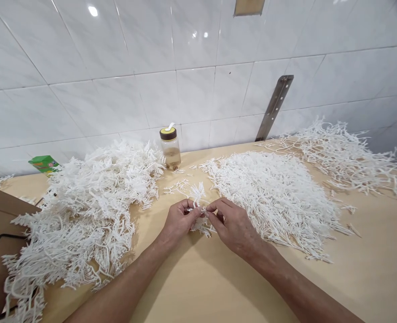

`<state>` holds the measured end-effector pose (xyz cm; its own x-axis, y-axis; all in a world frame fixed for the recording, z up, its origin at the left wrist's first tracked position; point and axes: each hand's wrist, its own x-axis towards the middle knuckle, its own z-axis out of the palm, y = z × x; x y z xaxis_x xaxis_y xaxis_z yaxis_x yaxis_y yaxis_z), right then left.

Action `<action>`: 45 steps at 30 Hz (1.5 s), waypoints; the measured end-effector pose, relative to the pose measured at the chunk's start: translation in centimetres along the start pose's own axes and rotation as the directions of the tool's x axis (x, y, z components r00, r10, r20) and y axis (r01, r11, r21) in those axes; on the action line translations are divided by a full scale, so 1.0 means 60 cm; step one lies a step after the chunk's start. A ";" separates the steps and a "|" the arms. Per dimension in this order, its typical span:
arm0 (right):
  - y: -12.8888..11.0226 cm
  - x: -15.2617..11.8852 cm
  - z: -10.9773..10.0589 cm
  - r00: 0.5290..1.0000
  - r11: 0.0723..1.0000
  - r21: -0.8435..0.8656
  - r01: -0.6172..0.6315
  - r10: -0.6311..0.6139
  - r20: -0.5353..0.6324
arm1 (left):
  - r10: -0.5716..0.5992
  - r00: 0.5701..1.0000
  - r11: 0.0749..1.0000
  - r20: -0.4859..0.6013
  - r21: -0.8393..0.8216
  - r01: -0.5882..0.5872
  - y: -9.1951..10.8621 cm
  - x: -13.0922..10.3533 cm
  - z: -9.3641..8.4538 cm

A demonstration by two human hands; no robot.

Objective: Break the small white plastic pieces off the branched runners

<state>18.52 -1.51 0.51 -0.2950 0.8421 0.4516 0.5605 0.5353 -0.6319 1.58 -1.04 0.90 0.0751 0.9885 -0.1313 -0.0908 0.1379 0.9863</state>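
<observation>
Both my hands meet over the middle of the table, fingers pinched close together. Between them is a white branching plastic sprig (197, 192) with thin feathery tips. My left hand (181, 218) is closed on the sprig, thumb and forefinger gripping its stem. From the other side, my right hand (230, 223) pinches the sprig's lower end with thumb and forefinger. The exact point where the fingertips meet is small and partly hidden. More white tips poke out below the fingers. Just beyond my hands lie a few loose white pieces (178, 186).
A tall heap of white sprigs (101, 193) fills the left, beside a cardboard box (3, 211) and a green carton (44, 164). A lidded bottle (171, 150) stands by the tiled wall. Right of my hands lies a flat pile (272, 193); bare white stems (349, 154) lie farther right.
</observation>
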 end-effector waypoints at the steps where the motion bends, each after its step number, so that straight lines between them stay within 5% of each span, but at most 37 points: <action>1: -0.002 0.000 -0.001 1.000 1.000 -0.004 0.001 -0.001 0.003 | 0.004 1.000 1.000 0.003 0.011 -0.004 0.000 0.000 0.000; 15: -0.012 -0.001 0.000 0.994 0.992 -0.061 0.113 -0.113 0.005 | -0.055 0.998 0.997 -0.031 0.056 0.057 0.001 -0.002 0.002; 32: -0.010 -0.003 0.003 0.998 0.995 -0.090 0.052 -0.048 0.042 | -0.051 0.998 0.998 -0.024 0.035 0.052 0.007 -0.005 0.002; 45: -0.006 -0.004 0.015 0.999 0.997 0.059 -0.049 0.050 -0.015 | -0.043 0.999 0.998 -0.027 0.052 0.044 0.001 -0.002 0.002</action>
<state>17.69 -1.85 0.04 -0.2549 0.8669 0.4284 0.5281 0.4959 -0.6893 1.71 -1.18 0.97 0.0525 0.9830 -0.1759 -0.0360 0.1779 0.9834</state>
